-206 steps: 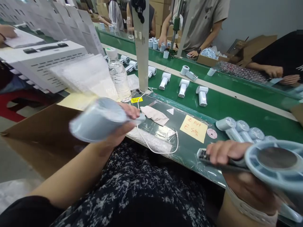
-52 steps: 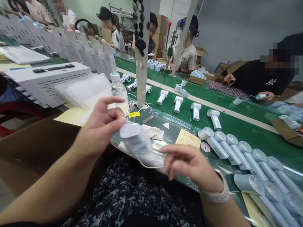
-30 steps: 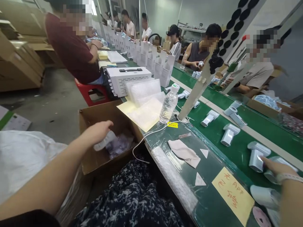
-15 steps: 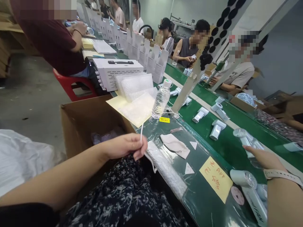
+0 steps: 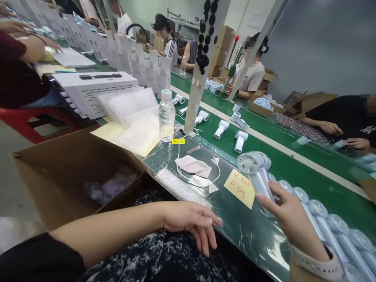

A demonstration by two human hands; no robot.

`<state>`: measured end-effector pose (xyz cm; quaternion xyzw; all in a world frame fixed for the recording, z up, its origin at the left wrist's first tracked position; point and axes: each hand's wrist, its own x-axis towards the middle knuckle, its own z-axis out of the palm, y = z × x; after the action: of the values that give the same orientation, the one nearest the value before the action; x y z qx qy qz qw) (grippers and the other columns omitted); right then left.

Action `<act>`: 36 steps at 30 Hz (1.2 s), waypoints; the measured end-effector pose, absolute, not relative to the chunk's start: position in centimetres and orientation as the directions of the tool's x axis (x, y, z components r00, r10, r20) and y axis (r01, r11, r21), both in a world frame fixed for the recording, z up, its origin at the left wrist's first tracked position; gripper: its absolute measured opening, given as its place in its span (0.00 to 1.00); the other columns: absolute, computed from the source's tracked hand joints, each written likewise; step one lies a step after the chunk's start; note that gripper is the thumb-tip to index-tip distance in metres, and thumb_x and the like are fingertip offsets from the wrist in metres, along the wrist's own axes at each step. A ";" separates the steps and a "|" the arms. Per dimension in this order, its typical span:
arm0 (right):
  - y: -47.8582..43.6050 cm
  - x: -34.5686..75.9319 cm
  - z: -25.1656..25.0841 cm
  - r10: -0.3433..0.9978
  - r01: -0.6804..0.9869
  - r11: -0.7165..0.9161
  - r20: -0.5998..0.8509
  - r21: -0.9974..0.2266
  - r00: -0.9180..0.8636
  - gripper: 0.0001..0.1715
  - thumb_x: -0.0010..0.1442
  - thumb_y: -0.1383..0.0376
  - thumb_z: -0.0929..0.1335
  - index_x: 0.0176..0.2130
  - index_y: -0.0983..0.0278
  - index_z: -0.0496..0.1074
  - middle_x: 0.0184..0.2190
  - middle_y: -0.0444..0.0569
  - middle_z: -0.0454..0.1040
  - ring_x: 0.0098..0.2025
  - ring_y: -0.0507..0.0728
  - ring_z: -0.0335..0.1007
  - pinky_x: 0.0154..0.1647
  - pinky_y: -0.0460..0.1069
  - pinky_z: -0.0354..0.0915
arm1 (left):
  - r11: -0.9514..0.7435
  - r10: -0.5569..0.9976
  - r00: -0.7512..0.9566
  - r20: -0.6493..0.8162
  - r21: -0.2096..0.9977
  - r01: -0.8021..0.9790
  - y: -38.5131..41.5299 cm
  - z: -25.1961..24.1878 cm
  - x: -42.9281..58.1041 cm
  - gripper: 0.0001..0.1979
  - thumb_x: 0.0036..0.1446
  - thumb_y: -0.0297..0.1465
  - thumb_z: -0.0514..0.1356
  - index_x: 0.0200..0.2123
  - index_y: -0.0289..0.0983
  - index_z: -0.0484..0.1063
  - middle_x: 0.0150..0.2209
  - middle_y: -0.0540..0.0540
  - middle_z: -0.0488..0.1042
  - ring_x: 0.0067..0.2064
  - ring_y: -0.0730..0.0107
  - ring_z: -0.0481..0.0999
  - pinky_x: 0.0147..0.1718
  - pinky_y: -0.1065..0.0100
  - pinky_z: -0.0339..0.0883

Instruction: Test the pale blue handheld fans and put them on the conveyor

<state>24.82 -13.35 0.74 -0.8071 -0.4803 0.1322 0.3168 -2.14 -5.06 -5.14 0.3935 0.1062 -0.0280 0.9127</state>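
My right hand [image 5: 289, 209] is wrapped round the handle of a pale blue handheld fan [image 5: 254, 162], held up above the green work surface with its round grille tilted toward me. Over my lap, at the table's front edge, my left hand [image 5: 192, 221] hangs with loose, spread fingers and nothing in them. A white cable [image 5: 219, 170] lies in a loop on the table, around a white cloth [image 5: 194, 166]. Beneath the held fan is a yellow note [image 5: 240, 188] with red handwriting. Several more fans [image 5: 319, 209] lie in a row beside my right wrist.
A water bottle [image 5: 167, 117] stands by a metal post [image 5: 196, 98]. Clear plastic sleeves [image 5: 129, 105] and a white box-shaped device [image 5: 96, 92] are at the left, above an open carton [image 5: 53, 164]. Fans [image 5: 241, 141] lie along the green conveyor [image 5: 264, 145]. Co-workers sit across it.
My left hand has let go of the white cable and moved right and down. The right hand has lifted a fan off the surface and brought it closer. The view has swung right.
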 end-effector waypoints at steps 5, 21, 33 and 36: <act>-13.5 16.5 -1.2 0.941 0.727 -0.188 0.092 -0.660 0.327 0.26 0.52 0.50 0.71 0.46 0.63 0.80 0.64 0.63 0.62 0.64 0.75 0.59 0.62 0.69 0.59 | 0.540 0.475 0.879 -0.039 0.802 -0.256 -4.9 -3.6 -0.5 0.34 0.50 0.48 0.69 0.57 0.41 0.68 0.55 0.40 0.73 0.56 0.58 0.72 0.54 0.60 0.65; 1.3 16.2 -3.9 0.946 0.647 -0.129 0.102 -0.752 0.306 0.06 0.57 0.66 0.65 0.28 0.60 0.62 0.42 0.61 0.73 0.55 0.67 0.62 0.61 0.64 0.52 | 0.249 0.843 0.537 0.014 0.876 -0.414 -0.6 -3.1 -8.2 0.35 0.33 0.61 0.69 0.34 0.37 0.75 0.41 0.38 0.80 0.44 0.49 0.78 0.40 0.56 0.75; -11.6 10.8 -2.2 0.985 0.065 -0.161 -0.164 -0.985 -0.049 0.25 0.64 0.45 0.65 0.40 0.64 0.73 0.17 0.38 0.61 0.19 0.51 0.58 0.23 0.48 0.55 | 0.187 0.886 0.454 0.100 0.816 -0.546 0.9 -0.7 -5.1 0.36 0.42 0.68 0.57 0.32 0.39 0.70 0.44 0.39 0.79 0.55 0.44 0.74 0.44 0.52 0.74; -11.9 9.4 -2.1 0.990 -0.010 -0.131 -0.130 -0.991 -0.057 0.26 0.61 0.44 0.67 0.34 0.64 0.74 0.16 0.38 0.60 0.19 0.50 0.58 0.23 0.47 0.55 | 0.283 0.841 0.520 0.150 0.697 -0.659 0.7 -0.4 -3.2 0.37 0.37 0.67 0.61 0.29 0.37 0.71 0.41 0.39 0.79 0.53 0.44 0.76 0.46 0.53 0.74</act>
<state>9.35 -11.90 -2.07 -0.5139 -0.4768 0.5488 0.4554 -3.20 0.69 -0.44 0.3660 0.1242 0.4737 0.7913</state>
